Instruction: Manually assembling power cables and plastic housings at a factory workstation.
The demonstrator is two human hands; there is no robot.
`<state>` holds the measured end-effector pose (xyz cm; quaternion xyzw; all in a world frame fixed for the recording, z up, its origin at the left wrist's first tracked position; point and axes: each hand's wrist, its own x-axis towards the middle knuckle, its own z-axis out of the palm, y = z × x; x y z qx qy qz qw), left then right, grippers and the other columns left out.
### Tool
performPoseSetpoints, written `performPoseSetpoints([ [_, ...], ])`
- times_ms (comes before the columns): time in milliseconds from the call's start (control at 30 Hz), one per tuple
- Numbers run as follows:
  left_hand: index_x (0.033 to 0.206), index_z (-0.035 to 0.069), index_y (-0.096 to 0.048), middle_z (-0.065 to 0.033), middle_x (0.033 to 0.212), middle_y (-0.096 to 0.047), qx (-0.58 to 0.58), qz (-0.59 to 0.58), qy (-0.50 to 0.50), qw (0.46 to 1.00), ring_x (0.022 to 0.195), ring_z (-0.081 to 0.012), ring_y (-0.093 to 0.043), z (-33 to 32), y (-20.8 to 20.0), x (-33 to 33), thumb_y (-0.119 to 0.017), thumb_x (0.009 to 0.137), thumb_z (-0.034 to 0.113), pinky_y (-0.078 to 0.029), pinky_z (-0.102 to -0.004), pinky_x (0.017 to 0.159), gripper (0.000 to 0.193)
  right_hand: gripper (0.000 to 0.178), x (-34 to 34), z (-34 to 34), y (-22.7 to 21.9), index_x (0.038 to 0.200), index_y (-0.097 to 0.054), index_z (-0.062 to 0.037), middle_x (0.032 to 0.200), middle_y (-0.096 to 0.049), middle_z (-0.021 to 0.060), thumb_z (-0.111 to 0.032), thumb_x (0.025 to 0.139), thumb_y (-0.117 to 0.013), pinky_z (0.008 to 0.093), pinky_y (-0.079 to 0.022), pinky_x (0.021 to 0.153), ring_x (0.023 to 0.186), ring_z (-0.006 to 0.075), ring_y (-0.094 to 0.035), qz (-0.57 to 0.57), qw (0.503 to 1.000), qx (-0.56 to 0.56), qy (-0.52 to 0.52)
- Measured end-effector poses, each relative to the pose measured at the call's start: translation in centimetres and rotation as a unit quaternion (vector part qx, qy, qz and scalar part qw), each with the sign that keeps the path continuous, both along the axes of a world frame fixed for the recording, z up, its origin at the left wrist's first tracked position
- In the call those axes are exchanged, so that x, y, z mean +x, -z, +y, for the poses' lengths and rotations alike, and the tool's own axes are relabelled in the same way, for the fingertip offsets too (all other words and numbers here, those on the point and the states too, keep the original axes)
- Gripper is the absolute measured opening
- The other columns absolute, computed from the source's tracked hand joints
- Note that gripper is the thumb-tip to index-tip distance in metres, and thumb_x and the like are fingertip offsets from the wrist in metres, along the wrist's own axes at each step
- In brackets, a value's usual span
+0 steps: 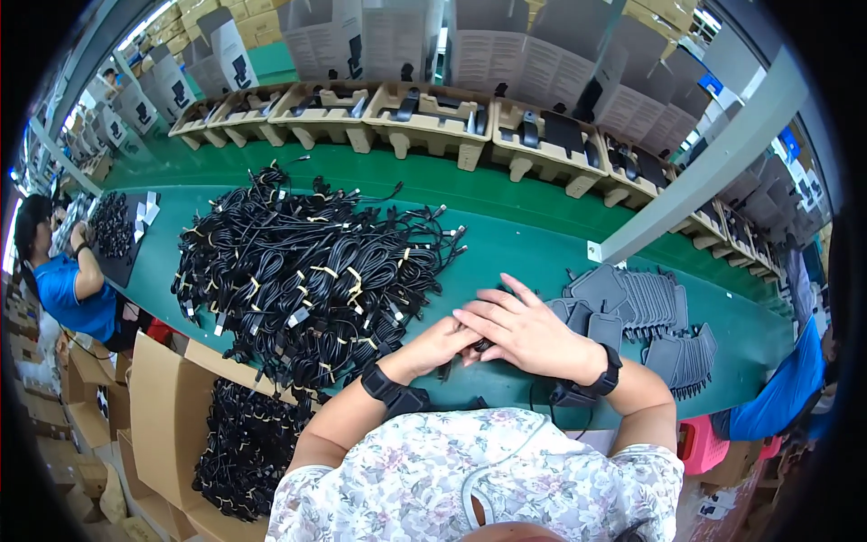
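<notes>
Both hands meet in front of my body, over the green table. My right hand lies across the fingers of my left hand, its own fingers stretched out. The left fingers are curled under it, around a small dark thing that is mostly covered. Its kind cannot be made out. To the left rises a large pile of black cables, coiled and tied with pale bands. On the right, next to my right hand, stand rows of flat dark grey plates.
An open cardboard box of black cables stands at the lower left. Moulded pulp trays line a shelf along the far side. A grey metal post slants at the right. Co-workers in blue sit at the left and right.
</notes>
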<state>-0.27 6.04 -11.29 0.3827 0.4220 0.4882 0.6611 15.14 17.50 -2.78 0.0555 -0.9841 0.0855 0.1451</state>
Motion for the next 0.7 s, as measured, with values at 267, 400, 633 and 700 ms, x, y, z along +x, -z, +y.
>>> performPoseSetpoints([
  [267, 0.086, 0.004, -0.056, 0.0007, 0.069, -0.054, 0.012, -0.026, -0.011, 1.0, 0.059, -0.0065, -0.05, 0.6, -0.5, -0.7, -0.05, 0.096, 0.031, -0.041, -0.0201, 0.054, 0.029, 0.036, -0.7, 1.9, 0.8, 0.108, -0.055, -0.0057, 0.086, -0.058, 0.009, -0.026, 0.079, -0.063, 0.0363, -0.045, 0.074, 0.084, 0.0248, -0.059, -0.089, 0.992, -0.09, -0.006],
  [400, 0.092, 0.005, -0.055, -0.0002, 0.072, -0.056, 0.003, -0.032, -0.051, 0.998, 0.059, -0.0074, -0.051, 1.0, -0.1, -0.8, -0.049, 0.096, 0.03, -0.042, -0.0204, 0.055, 0.026, 0.031, -1.5, 2.6, 0.2, 0.103, -0.057, -0.0064, 0.077, -0.055, 0.0079, -0.024, 0.078, -0.065, 0.0367, -0.046, 0.065, 0.074, 0.0269, -0.058, -0.078, 0.993, -0.088, 0.005],
  [633, 0.109, 0.007, -0.047, -0.0032, 0.082, -0.057, 0.036, -0.039, -0.16, 0.986, 0.066, -0.009, -0.054, 1.7, 1.6, -1.6, -0.047, 0.097, 0.024, -0.044, -0.022, 0.059, 0.021, 0.022, -4.6, 13.6, -2.8, 0.104, -0.062, -0.0096, 0.079, -0.058, 0.0119, -0.019, 0.084, -0.059, 0.0392, -0.048, 0.065, 0.077, 0.0312, -0.06, 0.101, 0.955, 0.068, 0.271],
  [700, 0.109, 0.008, -0.048, -0.0036, 0.082, -0.056, 0.023, -0.034, -0.145, 0.989, 0.066, -0.0095, -0.054, 1.7, 1.8, -1.4, -0.048, 0.096, 0.023, -0.044, -0.0221, 0.059, 0.02, 0.022, -5.8, 17.1, -4.1, 0.104, -0.064, -0.0091, 0.082, -0.06, 0.0116, -0.019, 0.085, -0.058, 0.0396, -0.048, 0.067, 0.08, 0.0323, -0.061, 0.099, 0.919, 0.125, 0.362],
])
